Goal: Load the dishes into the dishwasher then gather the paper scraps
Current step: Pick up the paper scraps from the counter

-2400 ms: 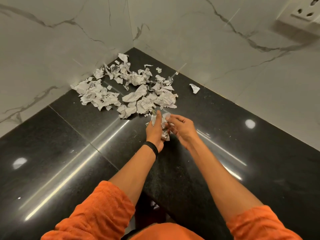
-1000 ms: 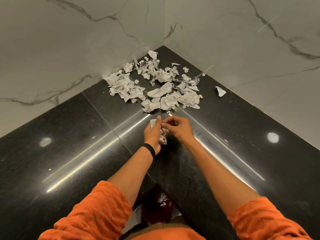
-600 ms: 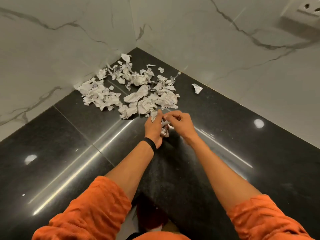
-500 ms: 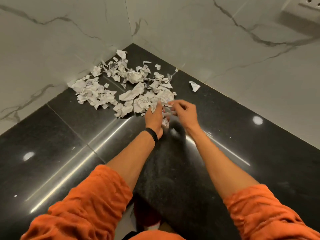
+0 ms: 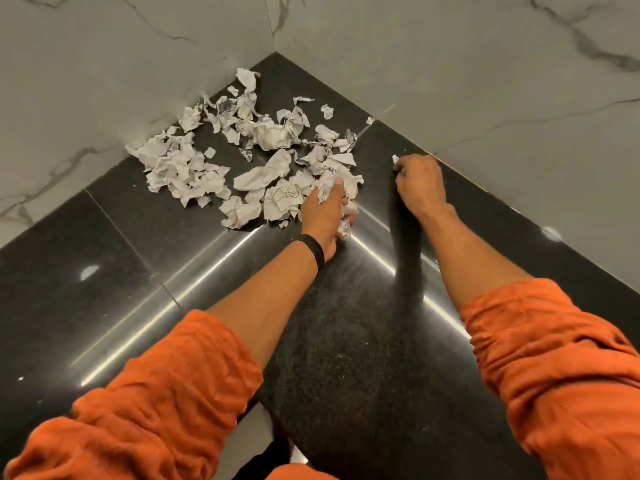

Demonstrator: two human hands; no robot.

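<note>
Several crumpled white paper scraps (image 5: 263, 157) lie in a loose pile in the corner of the black stone counter (image 5: 138, 258). My left hand (image 5: 325, 209) sits at the pile's near right edge and grips a bunch of gathered scraps (image 5: 343, 228), which stick out under its palm. My right hand (image 5: 419, 183) has reached to the right, close to the wall, and its fingertips pinch a lone small scrap (image 5: 394, 159) on the counter. Most of that scrap is hidden by the fingers.
White marble walls (image 5: 485, 81) close the corner at the back on both sides. A tiny scrap (image 5: 370, 120) lies at the wall's foot. The counter's front edge (image 5: 273, 420) runs just before my body. My orange sleeves are pushed up.
My right hand left the bunch in my left hand and moved right to the lone scrap by the wall. My left hand moved up to the pile's edge with its bunch.
</note>
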